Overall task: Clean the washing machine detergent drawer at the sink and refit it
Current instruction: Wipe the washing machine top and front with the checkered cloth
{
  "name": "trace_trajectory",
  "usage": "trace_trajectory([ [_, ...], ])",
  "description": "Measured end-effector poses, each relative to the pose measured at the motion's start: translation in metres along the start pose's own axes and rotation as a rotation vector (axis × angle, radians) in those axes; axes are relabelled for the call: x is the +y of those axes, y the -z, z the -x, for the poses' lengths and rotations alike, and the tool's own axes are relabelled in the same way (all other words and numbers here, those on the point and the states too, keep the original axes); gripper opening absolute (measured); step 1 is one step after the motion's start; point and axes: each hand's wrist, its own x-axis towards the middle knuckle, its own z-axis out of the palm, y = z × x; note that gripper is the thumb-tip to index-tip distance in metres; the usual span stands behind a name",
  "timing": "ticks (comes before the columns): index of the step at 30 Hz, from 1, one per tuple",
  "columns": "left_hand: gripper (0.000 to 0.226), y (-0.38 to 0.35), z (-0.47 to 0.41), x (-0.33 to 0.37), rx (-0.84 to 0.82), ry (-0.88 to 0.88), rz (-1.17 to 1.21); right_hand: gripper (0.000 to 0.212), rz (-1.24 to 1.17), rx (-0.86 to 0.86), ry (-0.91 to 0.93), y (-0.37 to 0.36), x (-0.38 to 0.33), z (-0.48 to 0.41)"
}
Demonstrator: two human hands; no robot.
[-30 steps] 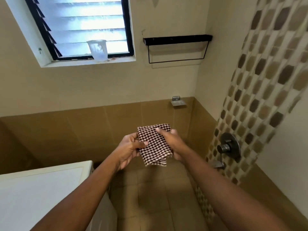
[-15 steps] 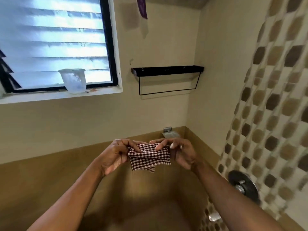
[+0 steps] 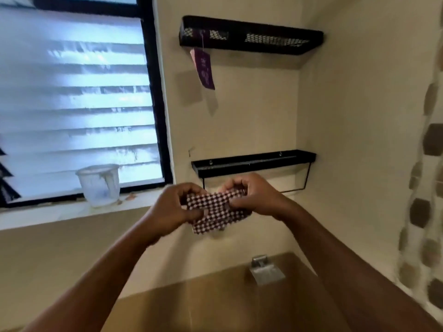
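The only label in view is a purple tag hanging on a thread from the upper black mesh shelf. It carries pale print, which is too blurred to read. No brand marking is legible anywhere else. The left hand and right hand hold a folded brown-and-white checked cloth between them. The left thumb and curled fingers pinch its left edge, and the right fingers curl over its upper right edge. The cloth sits directly in front of the rail of the lower black shelf. A translucent plastic cup stands on the window sill, left of the hands. The position of the detergent drawer cannot be told from this view. Compared with 0.5 s ago, the view has tilted upward: the upper shelf and the whole tag are now visible, and the wall valve has left the frame. The cloth has risen from in front of the brown tile band to shelf level, and both hands grip it closer together.
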Motion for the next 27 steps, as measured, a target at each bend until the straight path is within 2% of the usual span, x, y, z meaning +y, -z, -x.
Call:
trace_trajectory([
  [4, 0.037, 0.025, -0.081, 0.048, 0.206, -0.248, -0.121, 0.024, 0.152, 0.141, 0.203, 0.062, -0.026, -0.065],
  [7, 0.026, 0.031, -0.136, 0.054, 0.340, -0.421, -0.428, 0.027, 0.317, 0.166, 0.295, 0.092, -0.022, -0.111],
  [9, 0.023, 0.026, -0.165, 0.039, 0.375, -0.441, -0.606, 0.029, 0.446, 0.166, 0.341, 0.098, -0.003, -0.135],
  [11, 0.025, 0.016, -0.186, 0.017, 0.289, -0.371, -0.756, 0.029, 0.590, 0.139, 0.374, 0.097, 0.026, -0.155],
  [14, 0.038, 0.007, -0.198, -0.014, 0.064, -0.247, -0.921, 0.031, 0.624, 0.023, 0.237, 0.087, 0.060, -0.166],
  [15, 0.037, 0.006, -0.197, -0.018, -0.010, -0.213, -0.941, 0.028, 0.595, -0.026, 0.174, 0.087, 0.065, -0.165],
  [17, 0.035, 0.007, -0.191, -0.018, -0.101, -0.133, -0.859, 0.009, 0.460, -0.111, 0.066, 0.090, 0.066, -0.162],
  [19, 0.041, 0.011, -0.184, -0.016, -0.128, -0.082, -0.755, 0.023, 0.408, -0.133, 0.023, 0.096, 0.063, -0.161],
  [21, 0.025, 0.012, -0.177, -0.017, -0.136, -0.071, -0.745, 0.013, 0.431, -0.137, 0.025, 0.096, 0.064, -0.162],
  [22, 0.025, 0.011, -0.172, -0.016, -0.122, -0.074, -0.748, 0.006, 0.444, -0.123, 0.035, 0.094, 0.065, -0.162],
  [27, 0.032, 0.007, -0.141, -0.015, 0.098, -0.096, -0.587, 0.013, 0.456, 0.071, 0.039, 0.074, 0.059, -0.144],
])
